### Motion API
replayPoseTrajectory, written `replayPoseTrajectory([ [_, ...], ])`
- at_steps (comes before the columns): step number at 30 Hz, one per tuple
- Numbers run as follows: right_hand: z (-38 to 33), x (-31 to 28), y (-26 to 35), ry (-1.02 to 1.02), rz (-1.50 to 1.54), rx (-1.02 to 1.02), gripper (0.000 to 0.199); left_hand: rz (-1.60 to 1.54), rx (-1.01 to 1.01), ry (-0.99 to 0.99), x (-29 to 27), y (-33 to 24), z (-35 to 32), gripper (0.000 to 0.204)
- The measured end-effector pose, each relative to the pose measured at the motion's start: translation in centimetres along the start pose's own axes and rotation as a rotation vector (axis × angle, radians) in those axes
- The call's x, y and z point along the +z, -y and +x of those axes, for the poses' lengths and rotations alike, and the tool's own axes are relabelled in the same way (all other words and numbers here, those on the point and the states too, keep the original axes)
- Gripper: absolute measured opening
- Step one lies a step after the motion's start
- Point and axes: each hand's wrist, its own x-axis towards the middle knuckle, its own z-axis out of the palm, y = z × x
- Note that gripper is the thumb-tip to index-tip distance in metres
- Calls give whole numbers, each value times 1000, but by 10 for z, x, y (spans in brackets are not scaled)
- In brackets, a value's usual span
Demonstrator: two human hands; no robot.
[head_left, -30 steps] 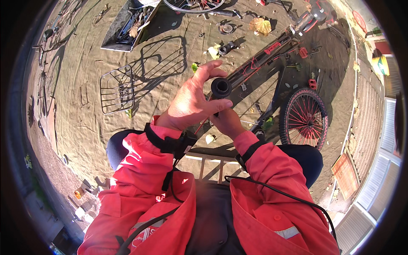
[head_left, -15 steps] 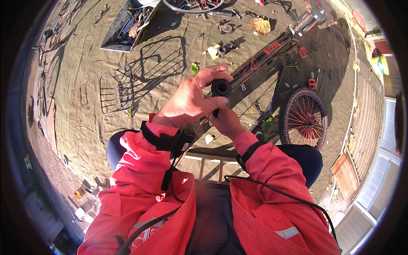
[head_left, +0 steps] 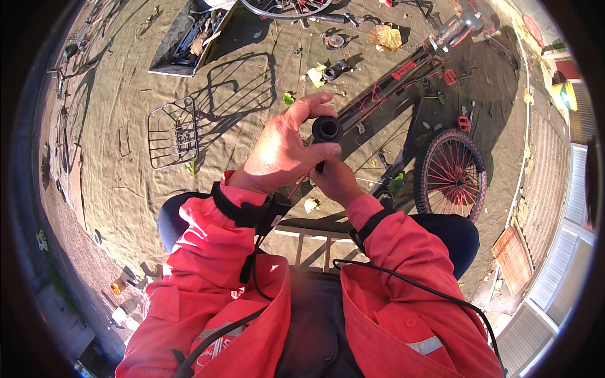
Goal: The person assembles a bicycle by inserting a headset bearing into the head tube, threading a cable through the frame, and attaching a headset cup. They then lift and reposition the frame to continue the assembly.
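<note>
A short black tube (head_left: 327,130) with a thick round rim, resembling a bicycle handlebar grip, is held up in front of me. Its hollow end faces upward. My left hand (head_left: 283,148) curls around the rim, with thumb on the near side and fingers on the far side. Just below, my right hand (head_left: 339,181) is closed at the tube's lower part, which the fingers mostly hide. Beyond my hands lies a dark bicycle frame (head_left: 373,101) with red parts, and to its right a wheel (head_left: 455,177) with red spokes.
A wire bicycle basket (head_left: 173,133) lies on the brown ground cloth at left. Farther off stand a tool box (head_left: 165,63) full of tools and another wheel rim (head_left: 287,14). A small black part (head_left: 336,70) lies near dry leaves. By my knees is a wooden slatted piece (head_left: 313,235).
Both hands keep their hold on the black tube. The left hand and the tube's rim have shifted very slightly to the left.
</note>
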Motion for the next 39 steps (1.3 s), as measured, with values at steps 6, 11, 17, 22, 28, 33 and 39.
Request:
replayPoseTrajectory([
  [6, -1, -1, 0, 24, 5, 6, 32, -60, -12, 101, -8, 0, 2, 62],
  [11, 2, 5, -8, -21, 40, -94, 32, -18, -55, 54, -2, 2, -3, 76],
  [17, 0, 5, -9, -17, -13, -19, 30, -47, -50, 66, 3, 0, 1, 88],
  [22, 1, 5, -9, -19, -39, -47, 29, -108, -135, 151, -5, -1, 1, 84],
  [28, 3, 11, -18, -69, -44, -129, 28, -3, 83, -42, 8, 8, 0, 85],
  [33, 1, 14, -24, -61, 5, -84, 27, -1, -16, -10, 9, 4, -2, 84],
  [39, -1, 7, -14, -22, -31, -66, 26, -40, -43, 102, 7, -6, -3, 79],
])
